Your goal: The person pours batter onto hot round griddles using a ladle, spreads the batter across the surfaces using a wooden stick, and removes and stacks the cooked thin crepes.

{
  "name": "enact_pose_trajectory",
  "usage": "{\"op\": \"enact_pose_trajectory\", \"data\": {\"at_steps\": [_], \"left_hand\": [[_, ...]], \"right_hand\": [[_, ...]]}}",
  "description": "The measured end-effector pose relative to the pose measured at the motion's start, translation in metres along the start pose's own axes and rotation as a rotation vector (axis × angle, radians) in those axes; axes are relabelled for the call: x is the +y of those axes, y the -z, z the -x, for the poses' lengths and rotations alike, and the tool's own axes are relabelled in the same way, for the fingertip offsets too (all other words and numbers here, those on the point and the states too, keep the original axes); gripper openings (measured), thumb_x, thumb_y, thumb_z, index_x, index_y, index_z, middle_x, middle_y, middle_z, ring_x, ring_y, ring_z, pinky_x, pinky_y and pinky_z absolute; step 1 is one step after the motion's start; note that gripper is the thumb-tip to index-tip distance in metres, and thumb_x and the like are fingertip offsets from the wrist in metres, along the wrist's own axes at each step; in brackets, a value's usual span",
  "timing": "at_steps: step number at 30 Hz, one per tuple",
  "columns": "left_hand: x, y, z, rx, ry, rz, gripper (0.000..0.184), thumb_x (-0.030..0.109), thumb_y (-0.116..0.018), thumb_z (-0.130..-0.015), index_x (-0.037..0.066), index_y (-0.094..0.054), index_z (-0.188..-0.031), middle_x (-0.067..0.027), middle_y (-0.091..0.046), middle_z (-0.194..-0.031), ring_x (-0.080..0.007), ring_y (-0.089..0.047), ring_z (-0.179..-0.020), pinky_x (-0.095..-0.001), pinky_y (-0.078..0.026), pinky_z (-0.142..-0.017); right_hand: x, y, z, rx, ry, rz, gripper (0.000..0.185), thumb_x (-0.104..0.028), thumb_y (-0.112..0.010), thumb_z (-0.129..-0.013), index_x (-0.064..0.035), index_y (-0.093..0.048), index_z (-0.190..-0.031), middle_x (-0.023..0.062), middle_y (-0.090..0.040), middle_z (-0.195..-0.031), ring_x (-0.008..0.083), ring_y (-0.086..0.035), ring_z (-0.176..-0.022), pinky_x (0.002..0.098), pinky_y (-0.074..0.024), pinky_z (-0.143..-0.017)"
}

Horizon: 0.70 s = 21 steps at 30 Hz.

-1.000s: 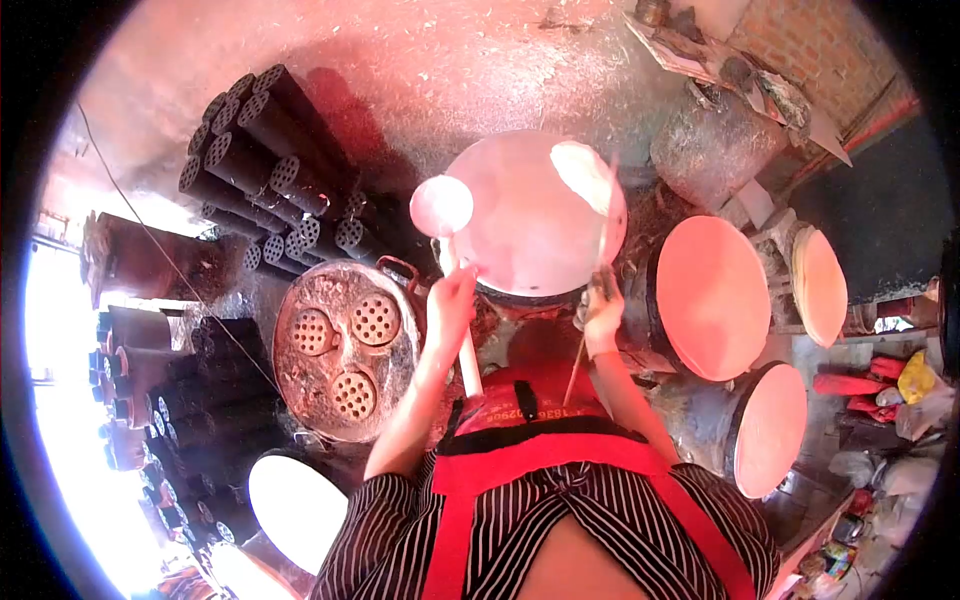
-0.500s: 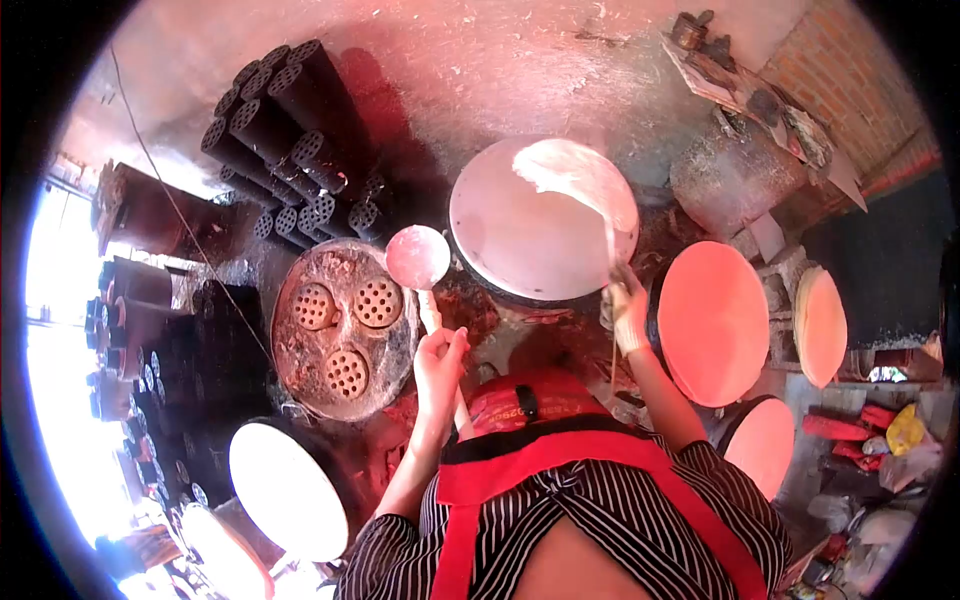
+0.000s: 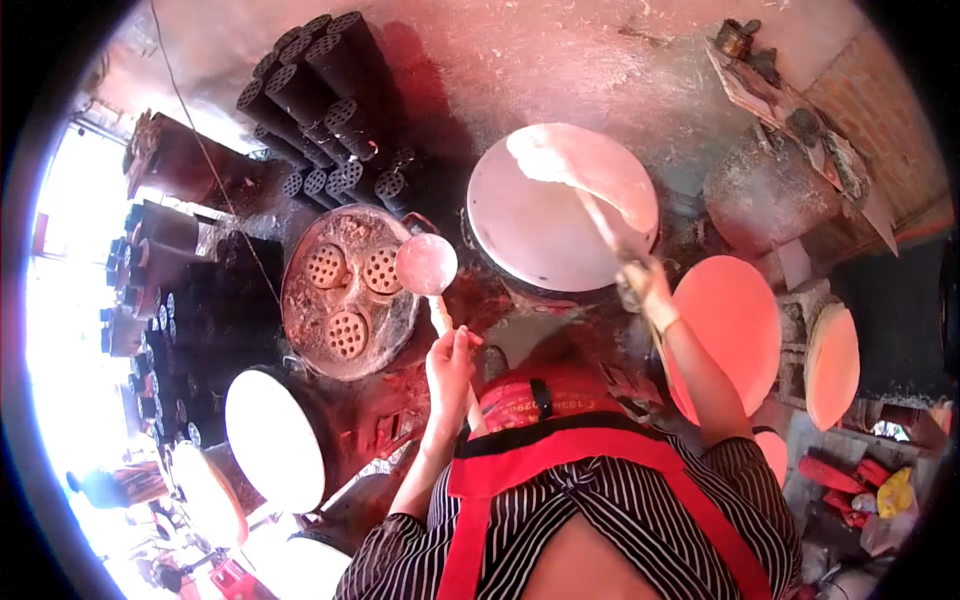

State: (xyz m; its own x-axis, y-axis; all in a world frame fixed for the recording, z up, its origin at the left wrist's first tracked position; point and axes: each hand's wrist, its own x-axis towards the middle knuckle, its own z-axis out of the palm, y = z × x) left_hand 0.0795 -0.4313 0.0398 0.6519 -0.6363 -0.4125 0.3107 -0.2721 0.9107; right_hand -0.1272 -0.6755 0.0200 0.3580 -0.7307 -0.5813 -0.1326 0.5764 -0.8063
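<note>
My left hand (image 3: 451, 372) is wrapped round the handle of a ladle (image 3: 427, 265), whose round, pale-coated bowl points away from me beside the stove. At the upper middle lies a large round griddle (image 3: 530, 240), with white batter (image 3: 560, 160) spread along its far and right part. My right hand (image 3: 650, 290), apparently gloved and blurred by motion, grips a long wooden stick (image 3: 603, 222) at the griddle's near right edge. The stick's far end reaches to the batter, and its head is hard to make out in the glare.
Left of the ladle is a round stove (image 3: 345, 290) with three perforated coal briquettes. Black cylindrical briquettes (image 3: 300, 95) are stacked behind it. Round pale discs stand at right (image 3: 735, 325) and lower left (image 3: 275, 440). A cluttered shelf (image 3: 785, 110) projects at upper right.
My right hand has moved right, and the stick now slants up to the left instead of standing nearly upright. The batter's edge has shifted. My left hand still grips the ladle; the view has shifted slightly.
</note>
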Motion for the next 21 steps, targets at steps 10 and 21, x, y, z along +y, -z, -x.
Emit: {"op": "enact_pose_trajectory", "data": {"at_steps": [10, 21], "left_hand": [[-0.004, -0.015, 0.025, 0.092, 0.058, 0.107, 0.033, 0.028, -0.041, -0.099, 0.004, -0.063, -0.099, 0.0108, -0.034, -0.059, 0.0010, -0.026, -0.049, -0.0168, -0.021, -0.043], [-0.002, -0.034, 0.040, 0.143, -0.011, 0.047, 0.031, 0.029, -0.044, -0.098, 0.005, -0.064, -0.097, 0.0071, -0.048, -0.068, -0.0001, -0.035, -0.056, -0.0167, -0.027, -0.047]], "right_hand": [[-0.011, 0.031, -0.020, -0.298, 0.028, 0.318, 0.037, -0.006, -0.047, -0.092, -0.0113, -0.050, -0.129, -0.0026, -0.044, -0.052, 0.0053, -0.037, -0.037, 0.0237, -0.0268, -0.031], [-0.030, 0.081, -0.108, -0.275, 0.028, 0.477, 0.031, -0.013, -0.044, -0.094, -0.0158, -0.054, -0.123, -0.0031, -0.039, -0.052, 0.0058, -0.033, -0.037, 0.0245, -0.0218, -0.031]]}}
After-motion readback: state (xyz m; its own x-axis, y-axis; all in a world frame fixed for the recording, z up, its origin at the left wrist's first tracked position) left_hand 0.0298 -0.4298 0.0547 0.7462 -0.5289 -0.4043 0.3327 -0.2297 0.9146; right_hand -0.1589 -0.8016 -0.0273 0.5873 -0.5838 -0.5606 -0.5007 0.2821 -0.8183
